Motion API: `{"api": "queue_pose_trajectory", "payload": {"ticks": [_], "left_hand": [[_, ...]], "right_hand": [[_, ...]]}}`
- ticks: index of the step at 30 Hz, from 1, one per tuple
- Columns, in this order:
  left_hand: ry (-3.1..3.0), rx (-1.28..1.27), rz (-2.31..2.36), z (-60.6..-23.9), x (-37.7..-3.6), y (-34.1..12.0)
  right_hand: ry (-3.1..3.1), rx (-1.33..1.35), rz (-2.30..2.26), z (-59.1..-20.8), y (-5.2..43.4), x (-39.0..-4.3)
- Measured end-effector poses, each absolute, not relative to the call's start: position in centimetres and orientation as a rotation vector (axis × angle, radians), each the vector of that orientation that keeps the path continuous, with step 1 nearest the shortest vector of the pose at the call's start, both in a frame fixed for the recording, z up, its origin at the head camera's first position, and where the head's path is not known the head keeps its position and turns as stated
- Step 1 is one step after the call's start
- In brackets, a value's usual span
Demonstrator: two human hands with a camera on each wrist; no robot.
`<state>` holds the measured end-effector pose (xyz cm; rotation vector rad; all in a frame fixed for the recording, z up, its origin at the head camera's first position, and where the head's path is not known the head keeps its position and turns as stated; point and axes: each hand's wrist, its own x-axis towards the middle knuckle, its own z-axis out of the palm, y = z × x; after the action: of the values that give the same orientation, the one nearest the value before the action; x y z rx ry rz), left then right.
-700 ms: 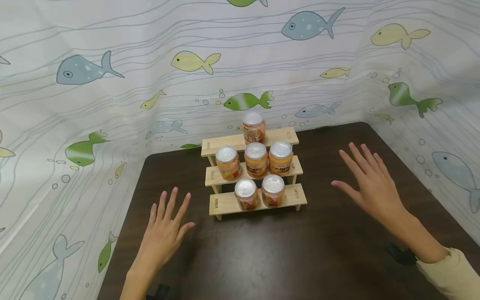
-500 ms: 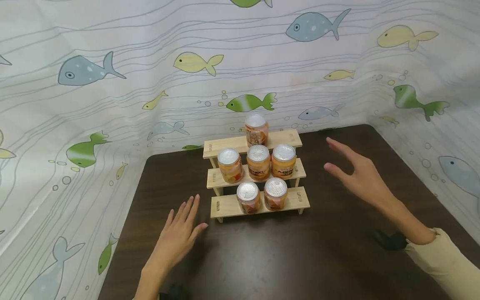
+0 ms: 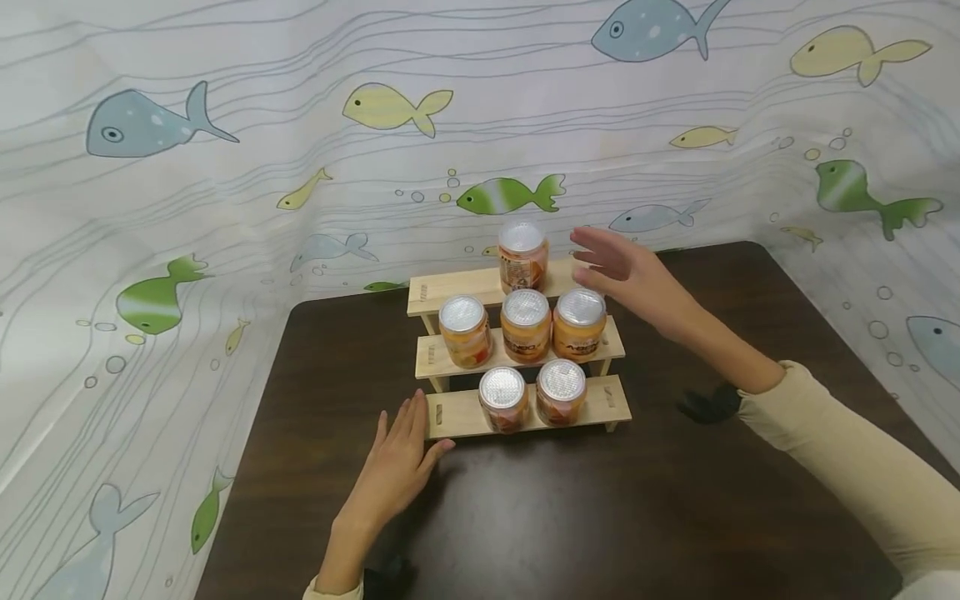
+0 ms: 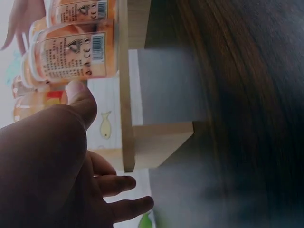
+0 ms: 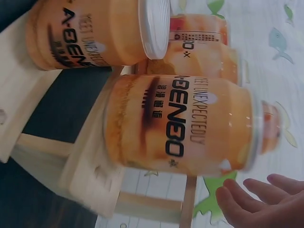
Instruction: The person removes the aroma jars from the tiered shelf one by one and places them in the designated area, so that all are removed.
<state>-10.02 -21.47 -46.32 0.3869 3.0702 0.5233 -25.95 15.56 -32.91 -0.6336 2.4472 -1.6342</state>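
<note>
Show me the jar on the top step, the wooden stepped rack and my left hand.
Top-step jar (image 3: 522, 262), head view: on its orange label.
Wooden stepped rack (image 3: 457, 415), head view: bare left end of the bottom step.
Left hand (image 3: 393, 477), head view: back of the hand.

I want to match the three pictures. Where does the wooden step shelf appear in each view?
Head: the wooden step shelf stands in the centre, near the far edge of the table.
Left wrist: one plank edge and a leg run down the middle, turned sideways.
Right wrist: at the lower left, sideways, under the jars.
Shared landmark: the fish-printed curtain behind it.
</note>
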Motion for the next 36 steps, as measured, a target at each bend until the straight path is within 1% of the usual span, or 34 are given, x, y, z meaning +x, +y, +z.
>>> {"api": "queue_pose_trajectory", "payload": {"ticks": [6,13,19,30,36], "left_hand": [[3.063,0.392,0.585,-47.2,-9.9,-20.2],[3.057,0.290,0.675,-47.8,-10.2,-19.3],[3.046,0.273,0.774,-48.9,-10.7,-19.0],[3.023,0.273,0.732,-48.1,-11.4,-18.9],[3.027,0.269,0.733,-48.3,-11.5,-18.9]], "right_hand": [[2.371,-0.654,-1.576,-33.1,13.0,-28.1],[2.303,-0.676,-1.537,-33.2,11.1,-29.3],[2.261,-0.701,-1.569,-33.1,10.5,-30.0],[2.322,-0.656,-1.577,-32.7,9.6,-31.1],[2.406,-0.583,-1.539,-32.5,10.2,-31.3]]}}
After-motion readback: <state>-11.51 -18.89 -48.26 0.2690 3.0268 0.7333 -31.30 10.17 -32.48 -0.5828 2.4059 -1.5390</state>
